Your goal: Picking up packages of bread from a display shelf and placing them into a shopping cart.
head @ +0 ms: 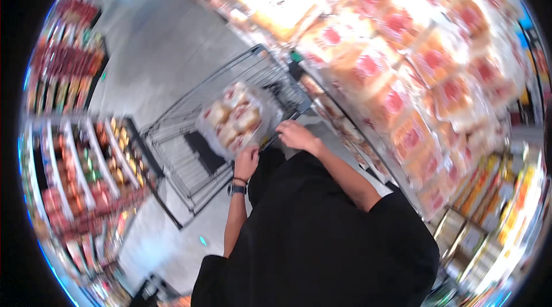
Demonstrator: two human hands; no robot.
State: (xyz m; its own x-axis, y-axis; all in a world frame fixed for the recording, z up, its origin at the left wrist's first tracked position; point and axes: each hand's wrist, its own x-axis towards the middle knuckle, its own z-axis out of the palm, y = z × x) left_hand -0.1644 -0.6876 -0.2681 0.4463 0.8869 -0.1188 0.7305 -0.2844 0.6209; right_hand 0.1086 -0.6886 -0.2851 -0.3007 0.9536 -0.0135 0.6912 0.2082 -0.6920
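Note:
In the head view, a wire shopping cart (185,113) stands before me, and a clear plastic bag of bread rolls (233,117) is over its basket. My left hand (246,163), with a dark watch and a band at the wrist, is at the bag's near edge, its fingers bent; whether it grips the bag or the cart's rim cannot be told. My right hand (296,135) is closed around the cart's handle bar (272,138), just right of the bag. A dark flat panel (205,151) lies in the cart left of the bag.
A large display of bagged bread (405,91) with red round labels runs along the right, close to the cart. Stocked shelves (82,169) stand on the left, with more shelves (487,212) at the lower right. Grey floor (159,35) stretches ahead between the displays.

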